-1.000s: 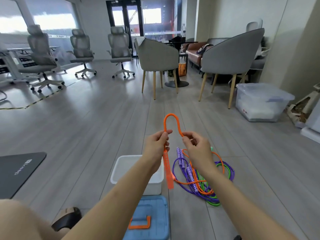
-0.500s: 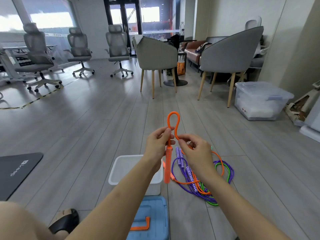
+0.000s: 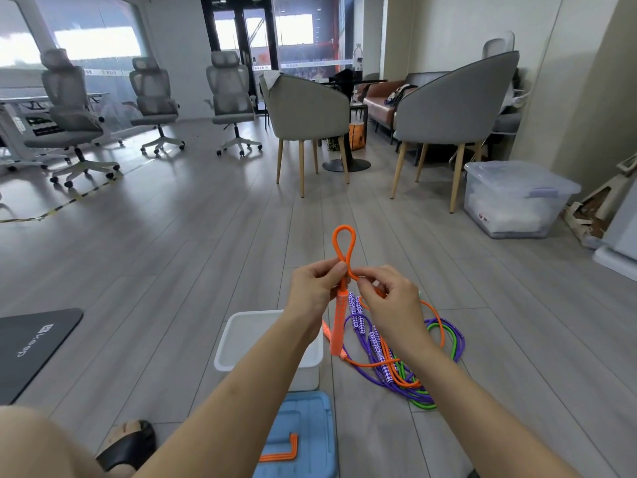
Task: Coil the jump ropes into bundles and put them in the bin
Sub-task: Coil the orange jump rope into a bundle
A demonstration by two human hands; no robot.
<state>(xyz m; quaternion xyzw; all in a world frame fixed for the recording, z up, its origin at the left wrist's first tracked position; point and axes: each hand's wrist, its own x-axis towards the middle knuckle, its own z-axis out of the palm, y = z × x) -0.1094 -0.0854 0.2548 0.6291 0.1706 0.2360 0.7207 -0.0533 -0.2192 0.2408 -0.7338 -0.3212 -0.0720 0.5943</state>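
My left hand (image 3: 315, 291) pinches the orange jump rope (image 3: 344, 250) at its handle top; my right hand (image 3: 386, 298) pinches the cord, closing a small loop. Light, limp cord, best gripped where strands cross. White bin (image 3: 241, 343) sits below; remaining ropes (image 3: 413, 370) lie tangled on the floor.

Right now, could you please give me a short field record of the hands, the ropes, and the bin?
left hand: pinches orange rope where the handle begins; handle hangs down
right hand: pinches the same rope beside the left hand
loop: small, upright above both hands
floor pile: purple rope, green rope, rest of orange rope, tangled
bin: white, open, left of the pile; no rope seen inside
lid: blue, nearer than the bin
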